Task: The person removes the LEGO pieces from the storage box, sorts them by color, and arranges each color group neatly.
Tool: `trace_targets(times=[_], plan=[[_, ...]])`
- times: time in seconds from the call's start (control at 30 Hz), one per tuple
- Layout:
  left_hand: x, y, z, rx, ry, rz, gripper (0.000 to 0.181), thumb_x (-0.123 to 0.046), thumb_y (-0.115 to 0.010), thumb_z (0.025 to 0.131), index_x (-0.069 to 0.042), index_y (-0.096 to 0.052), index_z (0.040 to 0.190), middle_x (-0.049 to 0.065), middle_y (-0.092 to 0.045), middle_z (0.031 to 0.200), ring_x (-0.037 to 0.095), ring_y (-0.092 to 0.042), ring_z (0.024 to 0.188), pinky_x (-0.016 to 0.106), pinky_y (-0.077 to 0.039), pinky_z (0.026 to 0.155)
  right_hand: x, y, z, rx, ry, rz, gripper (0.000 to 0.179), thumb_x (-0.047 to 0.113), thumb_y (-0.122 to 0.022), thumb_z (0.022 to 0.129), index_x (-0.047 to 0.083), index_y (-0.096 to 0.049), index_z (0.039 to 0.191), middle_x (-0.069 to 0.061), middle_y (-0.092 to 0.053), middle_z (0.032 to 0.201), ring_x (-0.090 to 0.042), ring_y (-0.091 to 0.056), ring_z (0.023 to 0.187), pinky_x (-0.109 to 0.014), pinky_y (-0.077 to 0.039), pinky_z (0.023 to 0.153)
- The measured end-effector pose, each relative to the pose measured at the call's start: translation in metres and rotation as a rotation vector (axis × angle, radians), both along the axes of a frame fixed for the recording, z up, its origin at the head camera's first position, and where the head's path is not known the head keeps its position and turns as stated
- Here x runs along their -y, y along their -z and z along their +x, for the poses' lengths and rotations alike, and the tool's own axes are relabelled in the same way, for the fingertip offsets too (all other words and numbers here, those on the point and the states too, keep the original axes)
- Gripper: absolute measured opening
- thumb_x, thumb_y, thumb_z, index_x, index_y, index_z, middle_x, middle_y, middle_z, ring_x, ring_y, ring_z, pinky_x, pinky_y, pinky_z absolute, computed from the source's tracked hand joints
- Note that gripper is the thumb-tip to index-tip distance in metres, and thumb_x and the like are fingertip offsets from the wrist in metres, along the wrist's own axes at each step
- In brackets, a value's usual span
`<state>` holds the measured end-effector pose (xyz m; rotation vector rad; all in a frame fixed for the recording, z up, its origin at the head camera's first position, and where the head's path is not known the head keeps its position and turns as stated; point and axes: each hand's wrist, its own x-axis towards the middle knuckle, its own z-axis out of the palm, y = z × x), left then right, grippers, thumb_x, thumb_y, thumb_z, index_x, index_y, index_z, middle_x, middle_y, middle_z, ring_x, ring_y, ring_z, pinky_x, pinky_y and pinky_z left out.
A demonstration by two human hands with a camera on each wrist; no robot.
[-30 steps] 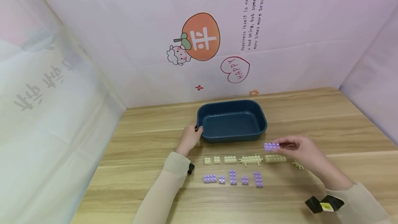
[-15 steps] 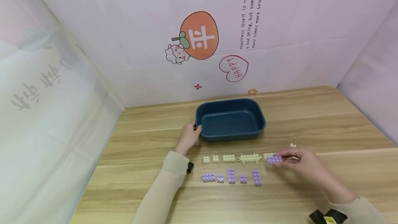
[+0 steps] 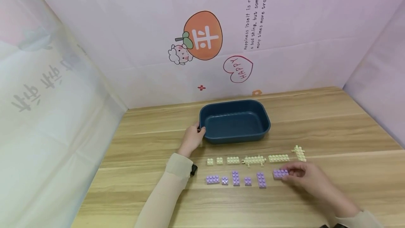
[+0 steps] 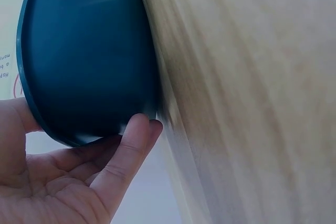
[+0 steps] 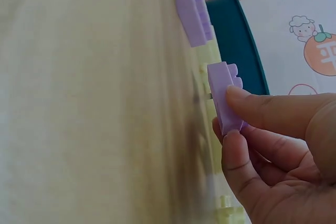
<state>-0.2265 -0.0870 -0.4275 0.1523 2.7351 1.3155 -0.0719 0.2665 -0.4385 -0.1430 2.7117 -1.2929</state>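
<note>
My right hand (image 3: 308,178) pinches a purple building brick (image 3: 280,174) by its right end, at the right end of the purple row. The right wrist view shows thumb and fingers around this brick (image 5: 223,98), its studs facing away from the palm. My left hand (image 3: 192,139) holds the left end of a dark blue plastic bin (image 3: 237,139), thumb over the rim. In the left wrist view other fingers (image 4: 126,148) of that hand lie against the outside of the bin (image 4: 94,51).
Several purple bricks (image 3: 235,178) lie in a row on the wooden table (image 3: 221,207). Behind them runs a row of pale yellow bricks (image 3: 278,158), including pieces with small side prongs (image 3: 254,160) and another pronged piece (image 3: 299,153) at the right. A printed cloth (image 3: 284,62) hangs behind.
My right hand has brought the purple brick down and toward me, from above the yellow row to the purple row. The yellow pieces at right are uncovered. My left hand stays on the bin.
</note>
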Motion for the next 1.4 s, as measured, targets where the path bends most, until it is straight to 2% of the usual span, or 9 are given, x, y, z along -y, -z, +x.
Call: trace_targets(times=[0.17, 0.57, 0.8, 1.17, 1.4], plan=[[0.0, 0.0, 0.0, 0.002, 0.003, -0.005, 0.047, -0.026, -0.046, 0.102, 0.0, -0.047, 0.141, 0.019, -0.056, 0.136, 0.032, -0.055, 0.123, 0.047, -0.047, 0.1, -0.001, 0.008, 0.001, -0.012, 0.009, -0.025, 0.031, 0.017, -0.079, 0.078, 0.004, -0.071, 0.105, -0.009, -0.067, 0.103, 0.004, -0.057, 0.079, -0.017, -0.053, 0.071], [0.0, 0.001, 0.0, 0.011, -0.011, -0.018, 0.048, -0.028, -0.047, 0.102, -0.002, -0.046, 0.142, 0.018, -0.055, 0.137, 0.031, -0.055, 0.124, 0.047, -0.047, 0.101, 0.0, 0.014, 0.001, -0.096, 0.0, 0.043, 0.026, 0.013, -0.08, 0.074, 0.008, -0.072, 0.098, -0.004, -0.065, 0.098, 0.004, -0.053, 0.077, -0.017, -0.052, 0.068], [0.0, 0.002, -0.002, 0.01, -0.012, -0.023, 0.048, -0.028, -0.046, 0.101, -0.002, -0.047, 0.141, 0.018, -0.055, 0.137, 0.03, -0.055, 0.123, 0.047, -0.047, 0.101, 0.0, 0.013, 0.001, -0.105, -0.03, 0.04, 0.026, 0.01, -0.08, 0.075, 0.006, -0.071, 0.099, 0.002, -0.059, 0.088, 0.003, -0.049, 0.073, -0.018, -0.049, 0.063], [0.003, 0.0, -0.002, 0.011, -0.015, -0.013, 0.049, -0.028, -0.047, 0.101, -0.001, -0.045, 0.143, 0.018, -0.053, 0.14, 0.032, -0.052, 0.127, 0.048, -0.045, 0.103, -0.001, 0.013, -0.001, -0.093, -0.088, -0.017, 0.032, 0.007, -0.078, 0.077, 0.001, -0.068, 0.106, 0.004, -0.057, 0.085, 0.001, -0.049, 0.073, -0.018, -0.047, 0.06], [0.003, -0.002, -0.001, 0.022, -0.008, -0.02, 0.051, -0.029, -0.047, 0.101, 0.0, -0.043, 0.143, 0.019, -0.051, 0.141, 0.032, -0.051, 0.128, 0.047, -0.045, 0.103, 0.0, 0.012, 0.0, -0.095, -0.086, -0.021, 0.033, 0.009, -0.079, 0.076, 0.002, -0.068, 0.107, 0.004, -0.057, 0.085, 0.0, -0.05, 0.073, -0.019, -0.048, 0.061]])
